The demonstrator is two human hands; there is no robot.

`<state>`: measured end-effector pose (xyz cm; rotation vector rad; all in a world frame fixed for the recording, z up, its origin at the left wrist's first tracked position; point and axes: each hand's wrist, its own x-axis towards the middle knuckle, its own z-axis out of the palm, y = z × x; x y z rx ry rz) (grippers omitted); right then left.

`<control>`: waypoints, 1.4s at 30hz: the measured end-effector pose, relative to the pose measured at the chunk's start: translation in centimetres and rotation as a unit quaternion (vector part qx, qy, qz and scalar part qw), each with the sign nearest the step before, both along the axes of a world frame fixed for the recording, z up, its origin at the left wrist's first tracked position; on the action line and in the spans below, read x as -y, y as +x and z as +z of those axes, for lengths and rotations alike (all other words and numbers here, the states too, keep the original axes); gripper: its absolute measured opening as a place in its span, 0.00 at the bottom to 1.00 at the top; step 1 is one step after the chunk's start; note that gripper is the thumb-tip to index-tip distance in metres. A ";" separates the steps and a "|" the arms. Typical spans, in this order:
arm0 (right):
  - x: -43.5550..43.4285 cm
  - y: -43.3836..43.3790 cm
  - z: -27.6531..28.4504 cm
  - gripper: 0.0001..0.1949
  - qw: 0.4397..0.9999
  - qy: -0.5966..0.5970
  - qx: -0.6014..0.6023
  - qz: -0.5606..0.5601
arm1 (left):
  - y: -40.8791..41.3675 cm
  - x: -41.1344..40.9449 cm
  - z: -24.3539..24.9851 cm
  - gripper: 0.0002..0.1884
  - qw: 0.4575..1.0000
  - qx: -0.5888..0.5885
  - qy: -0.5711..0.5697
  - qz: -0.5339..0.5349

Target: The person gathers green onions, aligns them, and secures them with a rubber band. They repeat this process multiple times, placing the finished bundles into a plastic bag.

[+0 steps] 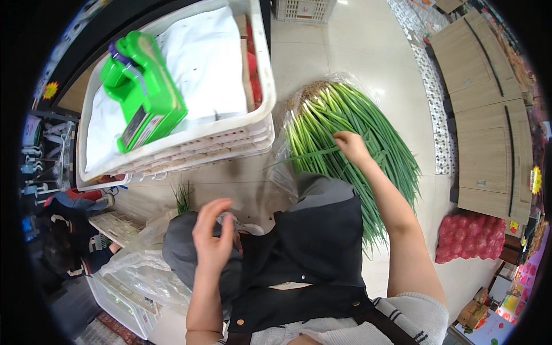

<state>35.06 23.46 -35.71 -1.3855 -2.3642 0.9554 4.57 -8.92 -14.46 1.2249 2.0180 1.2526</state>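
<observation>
A large pile of green onions (345, 125), roots towards the top left, lies on clear plastic on the tiled floor. My right hand (351, 146) is closed over the pile on a long green leaf (317, 152), which sticks out to the left of the fingers. Raised above my grey trouser knee, my left hand (213, 233) has its fingers apart and holds nothing. On white paper in a stack of white plastic crates (202, 133) sits a green tape dispenser (151, 95) with a purple part. A small bunch of green onions (183, 198) shows beyond my left knee.
Clear plastic bags (146, 276) and a white crate (125, 302) are at lower left. Beside them is another person (64, 246) in dark clothing. A red mesh sack of round produce (470, 237) stands at right by wooden cabinets (483, 151). Another crate (304, 9) is at the top.
</observation>
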 end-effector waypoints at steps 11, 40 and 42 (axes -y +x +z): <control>0.2 -0.1 -1.4 0.20 0.965 -0.031 0.089 0.246 | 2.0 -4.7 -11.0 0.07 0.986 0.049 -0.149 -0.050; -24.2 0.1 -5.2 0.55 0.903 -0.041 0.403 -0.142 | 2.9 -1.9 -17.3 0.07 0.956 0.131 -0.260 -0.031; -24.3 1.3 -5.9 0.57 0.910 -0.048 0.384 -0.149 | 2.9 -2.2 -17.1 0.07 0.955 0.132 -0.264 -0.027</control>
